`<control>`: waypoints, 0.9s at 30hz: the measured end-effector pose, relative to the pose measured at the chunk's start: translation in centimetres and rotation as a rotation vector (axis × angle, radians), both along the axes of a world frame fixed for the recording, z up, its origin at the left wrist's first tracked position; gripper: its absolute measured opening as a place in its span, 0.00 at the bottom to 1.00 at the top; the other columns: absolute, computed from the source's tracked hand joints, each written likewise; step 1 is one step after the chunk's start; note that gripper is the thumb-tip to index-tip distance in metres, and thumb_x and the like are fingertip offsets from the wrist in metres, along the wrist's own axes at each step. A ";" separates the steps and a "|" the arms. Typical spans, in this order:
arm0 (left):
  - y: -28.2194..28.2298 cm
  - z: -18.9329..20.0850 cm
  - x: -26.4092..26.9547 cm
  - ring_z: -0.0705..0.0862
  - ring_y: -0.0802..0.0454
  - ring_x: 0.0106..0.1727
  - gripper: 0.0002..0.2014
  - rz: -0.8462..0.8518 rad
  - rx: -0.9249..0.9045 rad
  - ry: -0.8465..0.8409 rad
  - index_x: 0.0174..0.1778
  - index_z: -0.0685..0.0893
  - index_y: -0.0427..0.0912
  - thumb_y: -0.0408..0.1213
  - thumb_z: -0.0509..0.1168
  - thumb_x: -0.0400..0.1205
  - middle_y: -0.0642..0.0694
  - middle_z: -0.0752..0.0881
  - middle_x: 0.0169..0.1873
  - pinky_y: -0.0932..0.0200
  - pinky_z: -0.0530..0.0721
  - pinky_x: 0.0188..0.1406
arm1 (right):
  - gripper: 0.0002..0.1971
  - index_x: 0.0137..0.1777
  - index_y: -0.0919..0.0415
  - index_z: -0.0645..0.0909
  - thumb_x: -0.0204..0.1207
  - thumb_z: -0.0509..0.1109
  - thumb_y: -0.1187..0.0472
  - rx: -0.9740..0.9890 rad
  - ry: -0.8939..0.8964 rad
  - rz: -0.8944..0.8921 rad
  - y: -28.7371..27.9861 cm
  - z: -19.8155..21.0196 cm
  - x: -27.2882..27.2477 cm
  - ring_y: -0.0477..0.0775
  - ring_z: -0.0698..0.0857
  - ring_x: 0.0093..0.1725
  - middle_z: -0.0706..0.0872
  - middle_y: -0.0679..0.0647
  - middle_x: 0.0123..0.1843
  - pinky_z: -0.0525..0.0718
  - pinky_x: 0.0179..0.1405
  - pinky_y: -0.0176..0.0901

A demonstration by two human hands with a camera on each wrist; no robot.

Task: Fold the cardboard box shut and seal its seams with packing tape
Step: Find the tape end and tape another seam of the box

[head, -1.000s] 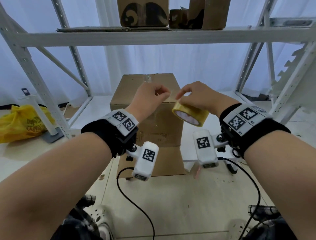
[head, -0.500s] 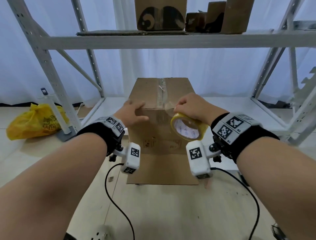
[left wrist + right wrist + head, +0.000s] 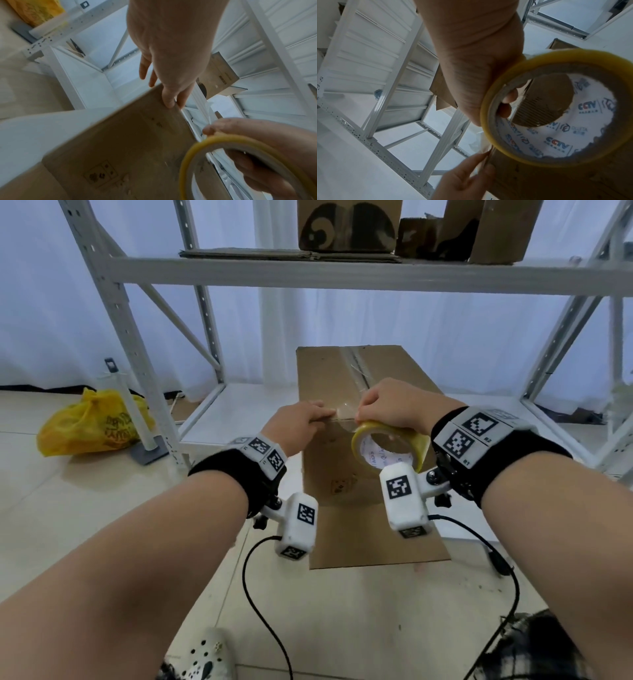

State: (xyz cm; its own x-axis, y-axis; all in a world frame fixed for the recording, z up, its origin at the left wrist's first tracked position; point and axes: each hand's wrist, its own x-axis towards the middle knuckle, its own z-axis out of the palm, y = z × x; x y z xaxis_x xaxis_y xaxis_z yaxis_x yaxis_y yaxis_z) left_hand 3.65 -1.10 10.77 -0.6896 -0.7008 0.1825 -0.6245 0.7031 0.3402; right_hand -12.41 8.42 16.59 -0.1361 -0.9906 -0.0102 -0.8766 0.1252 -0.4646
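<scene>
A brown cardboard box (image 3: 329, 378) stands closed on the floor, with old clear tape along its top seam. My left hand (image 3: 301, 421) lies on the box's front top edge, fingers straight, pressing the clear tape end (image 3: 344, 414) down there. In the left wrist view the left hand (image 3: 171, 54) has its thumb and fingertips on the edge of the box (image 3: 128, 135). My right hand (image 3: 394, 402) grips the yellow tape roll (image 3: 363, 436) just right of the seam, fingers through its core. The right wrist view shows the right hand (image 3: 471, 67), the roll (image 3: 486, 121) and the left hand (image 3: 462, 178).
A white metal rack (image 3: 308, 273) surrounds the box, and brown boxes (image 3: 346, 225) sit on its upper shelf. A flat cardboard sheet (image 3: 376, 539) lies under the box. A yellow bag (image 3: 92, 422) and a white post (image 3: 137, 419) stand at the left. Black cables (image 3: 260, 604) trail over the floor.
Both hands came down from in front of the box to its front top edge. The left hand went from pinching the tape end in the air to pressing it on the box.
</scene>
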 end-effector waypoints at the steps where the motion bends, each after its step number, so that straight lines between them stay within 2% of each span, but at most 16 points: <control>1: -0.1 0.5 0.3 0.72 0.46 0.75 0.17 -0.003 0.039 0.016 0.72 0.78 0.48 0.40 0.56 0.87 0.46 0.75 0.74 0.53 0.63 0.76 | 0.11 0.47 0.66 0.89 0.76 0.69 0.59 -0.004 0.021 0.004 0.1 -0.2 0.1 0.50 0.81 0.38 0.88 0.61 0.44 0.77 0.33 0.37; 2: 0.1 1.1 0.6 0.74 0.44 0.73 0.17 -0.001 0.093 0.049 0.69 0.80 0.47 0.45 0.54 0.88 0.44 0.78 0.71 0.51 0.65 0.76 | 0.11 0.47 0.65 0.89 0.76 0.69 0.58 -0.011 0.034 0.006 0.3 -0.4 0.2 0.51 0.82 0.41 0.88 0.61 0.47 0.77 0.35 0.38; 4: 0.8 2.2 0.8 0.77 0.45 0.69 0.25 0.003 0.227 0.155 0.65 0.83 0.43 0.54 0.48 0.87 0.41 0.82 0.66 0.52 0.68 0.73 | 0.10 0.47 0.62 0.90 0.76 0.70 0.58 -0.026 0.049 0.002 0.4 -0.5 0.4 0.52 0.83 0.45 0.89 0.58 0.48 0.77 0.38 0.37; 6: 1.6 3.2 0.8 0.79 0.48 0.59 0.33 -0.003 0.332 0.255 0.58 0.83 0.43 0.66 0.45 0.81 0.42 0.83 0.55 0.56 0.71 0.59 | 0.10 0.47 0.60 0.89 0.76 0.69 0.56 -0.037 0.047 -0.005 0.4 -0.3 0.7 0.53 0.84 0.46 0.88 0.56 0.46 0.80 0.42 0.40; 8: 2.3 3.9 0.9 0.78 0.50 0.48 0.34 -0.009 0.377 0.287 0.48 0.83 0.42 0.72 0.52 0.74 0.44 0.81 0.46 0.56 0.72 0.49 | 0.10 0.47 0.58 0.89 0.77 0.68 0.55 -0.061 0.019 -0.014 0.5 0.0 1.2 0.54 0.85 0.46 0.88 0.55 0.44 0.82 0.46 0.44; 10: 2.8 4.0 1.1 0.82 0.52 0.45 0.24 -0.036 0.402 0.281 0.43 0.86 0.42 0.61 0.62 0.78 0.46 0.86 0.43 0.59 0.76 0.49 | 0.09 0.47 0.56 0.88 0.77 0.67 0.55 -0.087 0.019 -0.006 0.9 0.3 1.8 0.53 0.85 0.46 0.87 0.54 0.44 0.82 0.46 0.43; 12: 3.1 4.2 1.4 0.82 0.60 0.41 0.12 -0.069 0.407 0.308 0.40 0.87 0.44 0.49 0.67 0.80 0.50 0.87 0.38 0.65 0.77 0.42 | 0.10 0.47 0.55 0.88 0.78 0.66 0.54 -0.086 0.036 0.013 1.1 0.5 2.2 0.51 0.84 0.46 0.87 0.53 0.44 0.79 0.41 0.40; 15: 3.7 4.6 1.5 0.80 0.61 0.34 0.06 -0.072 0.388 0.391 0.38 0.85 0.41 0.38 0.70 0.79 0.51 0.84 0.31 0.70 0.74 0.35 | 0.10 0.47 0.53 0.87 0.79 0.66 0.51 -0.108 0.041 0.016 1.5 0.6 2.4 0.49 0.84 0.47 0.87 0.51 0.46 0.75 0.37 0.36; 17: 3.8 4.7 1.4 0.79 0.60 0.33 0.07 -0.024 0.363 0.440 0.35 0.83 0.41 0.36 0.69 0.79 0.50 0.82 0.30 0.71 0.73 0.31 | 0.14 0.54 0.53 0.85 0.79 0.67 0.45 -0.162 0.009 0.002 2.0 0.5 2.4 0.47 0.82 0.47 0.85 0.49 0.49 0.73 0.38 0.34; 20: 4.0 5.1 1.2 0.78 0.58 0.32 0.07 0.035 0.336 0.470 0.38 0.84 0.38 0.37 0.68 0.80 0.49 0.82 0.30 0.70 0.73 0.29 | 0.23 0.65 0.50 0.80 0.73 0.72 0.40 -0.156 -0.117 0.011 3.0 0.1 2.6 0.49 0.81 0.55 0.82 0.48 0.57 0.75 0.44 0.37; 22: 4.0 5.2 1.2 0.78 0.56 0.33 0.10 0.054 0.320 0.462 0.41 0.85 0.35 0.39 0.68 0.80 0.48 0.82 0.31 0.66 0.74 0.32 | 0.34 0.73 0.48 0.73 0.68 0.77 0.42 -0.114 -0.150 0.045 3.8 -0.2 2.7 0.48 0.80 0.61 0.79 0.46 0.62 0.75 0.53 0.39; 23: 3.9 5.1 1.2 0.77 0.55 0.33 0.11 0.072 0.310 0.457 0.40 0.85 0.35 0.40 0.68 0.81 0.47 0.82 0.31 0.64 0.74 0.33 | 0.40 0.78 0.48 0.67 0.67 0.79 0.46 -0.104 -0.146 0.058 4.0 -0.3 2.6 0.45 0.78 0.63 0.77 0.44 0.64 0.74 0.57 0.39; 24: 3.8 5.0 1.3 0.77 0.55 0.33 0.12 0.098 0.295 0.452 0.40 0.85 0.35 0.41 0.67 0.81 0.47 0.81 0.30 0.62 0.74 0.34 | 0.45 0.81 0.50 0.60 0.67 0.80 0.53 -0.105 -0.151 0.053 4.2 -0.4 2.4 0.44 0.77 0.61 0.75 0.44 0.62 0.73 0.58 0.37; 25: 3.7 4.9 1.3 0.76 0.55 0.32 0.12 0.128 0.285 0.449 0.40 0.85 0.35 0.42 0.67 0.81 0.48 0.80 0.29 0.62 0.74 0.34 | 0.47 0.83 0.52 0.56 0.68 0.79 0.59 -0.117 -0.175 0.028 4.3 -0.3 2.1 0.45 0.79 0.55 0.76 0.47 0.59 0.75 0.53 0.37; 26: 3.6 4.7 1.2 0.75 0.55 0.32 0.13 0.156 0.281 0.454 0.42 0.85 0.34 0.42 0.67 0.81 0.48 0.79 0.29 0.62 0.73 0.33 | 0.45 0.82 0.55 0.57 0.68 0.77 0.63 -0.144 -0.188 -0.016 4.4 -0.3 1.7 0.47 0.81 0.49 0.78 0.49 0.54 0.77 0.47 0.37; 27: 3.6 4.5 1.1 0.75 0.55 0.32 0.13 0.173 0.282 0.467 0.43 0.85 0.33 0.42 0.67 0.81 0.47 0.78 0.29 0.62 0.74 0.33 | 0.39 0.79 0.58 0.64 0.68 0.75 0.64 -0.181 -0.168 -0.068 4.3 -0.4 1.2 0.49 0.81 0.46 0.79 0.50 0.51 0.77 0.42 0.37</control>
State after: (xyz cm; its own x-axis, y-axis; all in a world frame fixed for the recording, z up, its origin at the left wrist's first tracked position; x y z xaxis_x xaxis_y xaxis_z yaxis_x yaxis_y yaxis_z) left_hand 4.76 2.50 15.25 -0.4516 -0.8623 0.2293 -0.4611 0.4455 0.7674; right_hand -11.20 12.75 16.22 -0.2135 -0.9671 0.1381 -0.7774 0.0825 -0.6235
